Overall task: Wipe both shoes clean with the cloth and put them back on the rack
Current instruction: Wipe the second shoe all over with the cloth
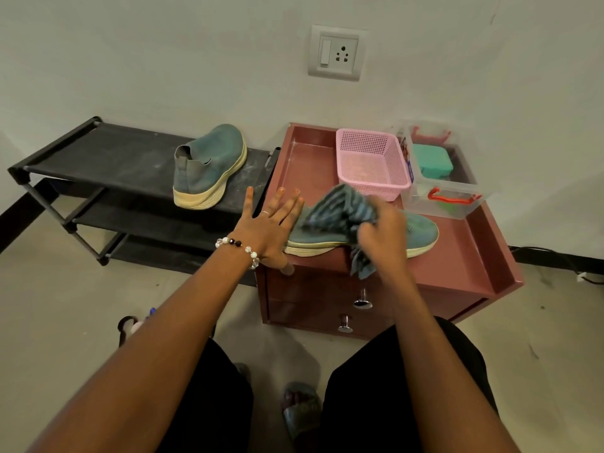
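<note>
shoe on cabinet [421, 235]: teal knit, cream sole, lies on its side along the front edge of the cabinet top, toe pointing right, heel end under the left hand
cloth [340, 210]: blue-grey striped, bunched over the shoe's middle, one tail hanging down past the cabinet's front edge
right hand [382, 233]: fingers curled round the cloth, gripping it against the shoe's upper
left hand [269, 228]: fingers straight and spread, palm down at the shoe's heel end, grips nothing; beaded bracelet [237, 245] on wrist, ring on one finger
second shoe [209, 166]: same teal pair, upright on the rack's top shelf, right end, heel toward the camera
rack [108, 158]: black, three fabric tiers, against the wall, just left of the cabinet
cabinet [457, 266]: reddish-brown, raised rim round the top, two drawers with metal knobs
pink basket [369, 158]: on cabinet top, behind the shoe
clear box [454, 194]: red handles, right of the basket, green item inside
wall socket [336, 53]: above the cabinet
</note>
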Tool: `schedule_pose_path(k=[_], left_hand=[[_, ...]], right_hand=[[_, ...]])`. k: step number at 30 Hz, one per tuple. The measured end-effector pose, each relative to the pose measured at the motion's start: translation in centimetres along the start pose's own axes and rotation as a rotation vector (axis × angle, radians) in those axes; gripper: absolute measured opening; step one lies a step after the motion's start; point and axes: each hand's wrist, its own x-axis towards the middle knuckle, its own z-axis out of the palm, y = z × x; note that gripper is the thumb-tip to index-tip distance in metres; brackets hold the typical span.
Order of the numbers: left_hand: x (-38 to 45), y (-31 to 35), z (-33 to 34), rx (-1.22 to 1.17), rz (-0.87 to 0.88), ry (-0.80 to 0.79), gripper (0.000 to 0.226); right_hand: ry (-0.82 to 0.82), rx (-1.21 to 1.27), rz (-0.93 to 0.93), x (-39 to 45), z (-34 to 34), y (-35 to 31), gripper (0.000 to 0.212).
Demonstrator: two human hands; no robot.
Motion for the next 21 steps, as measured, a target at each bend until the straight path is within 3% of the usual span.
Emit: schedule_pose_path(k=[2, 4, 6, 8, 10, 11, 14, 16, 21], left_hand=[[0.0, 0.1, 0.3, -0.001, -0.01, 0.033, 0.13], [-0.1, 0.2, 0.3, 0.009, -0.021, 0.056, 0.128], [-0.2, 0.3, 0.4, 0.03, -0.023, 0.077, 0.128], [-0.4, 0.4, 0.5, 0.054, -0.022, 0.098, 0.121], [-0.5, 0.4, 0.6, 0.068, -0.022, 0.105, 0.11], [-0.4, 0.4, 0.6, 0.072, -0.028, 0.11, 0.106], [-0.2, 0.6, 0.9, 0.077, -0.05, 0.17, 0.084], [-0.1, 0.8, 1.2, 0.084, -0.068, 0.234, 0.073], [-0.5, 0.9, 1.2, 0.102, -0.064, 0.247, 0.077]], right_hand=[[0.339, 0.286, 0.095, -0.2, -0.2, -0.5, 0.036], [0.437, 0.344, 0.074, -0.4, 0.7, -0.5, 0.032], [0.199, 0.233, -0.009, -1.4, 3.0, -0.3, 0.035], [-0.136, -0.084, -0.216, -3.2, 5.9, 0.6, 0.046], [-0.28, -0.454, -0.446, -4.1, 7.8, 2.1, 0.066], [-0.349, -0.523, -0.461, -3.9, 7.4, 1.8, 0.07], [-0.549, -0.533, -0.422, -2.5, 5.7, 1.4, 0.074], [-0.583, -0.518, -0.419, -1.9, 4.7, 0.8, 0.069], [-0.61, -0.29, -0.237, -0.7, 2.8, 1.0, 0.057]])
